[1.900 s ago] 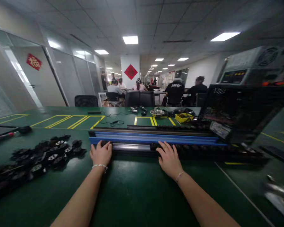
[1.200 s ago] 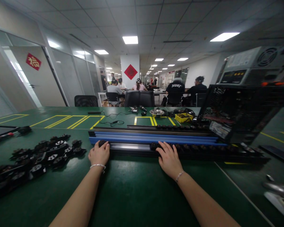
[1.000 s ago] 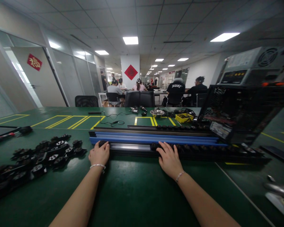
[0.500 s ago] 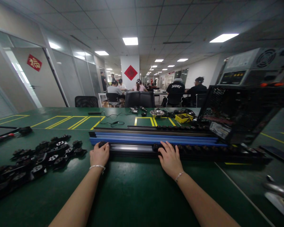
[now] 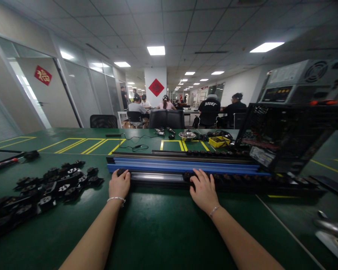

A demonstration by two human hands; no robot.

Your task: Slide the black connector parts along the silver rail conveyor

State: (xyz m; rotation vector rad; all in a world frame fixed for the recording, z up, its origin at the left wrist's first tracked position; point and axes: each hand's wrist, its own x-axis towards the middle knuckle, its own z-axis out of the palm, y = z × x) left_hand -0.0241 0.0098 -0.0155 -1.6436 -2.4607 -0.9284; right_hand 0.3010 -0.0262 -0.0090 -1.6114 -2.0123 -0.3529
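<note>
Long blue rails [image 5: 186, 165] lie across the green table, with a dark rail in front that carries a silver strip [image 5: 157, 177] and a row of black parts [image 5: 242, 178]. My left hand [image 5: 119, 184] is closed around a small black part [image 5: 120, 172] at the left end of the dark rail. My right hand [image 5: 204, 190] rests with its fingers apart on the black parts, just right of the silver strip. Whether its fingertips grip one of them is hidden. A pile of black parts [image 5: 63, 185] lies on the left.
An open computer case [image 5: 287, 131] stands at the right, with a power supply [image 5: 301, 77] on top. Farther back are a metal bowl [image 5: 186, 135], a yellow basket [image 5: 219, 141] and cables. A red-handled tool [image 5: 4, 164] lies far left. People sit in the background.
The right hand has shifted very slightly to the right along the rail. The left hand stays at the rail's left end, and the view has tilted a little.
</note>
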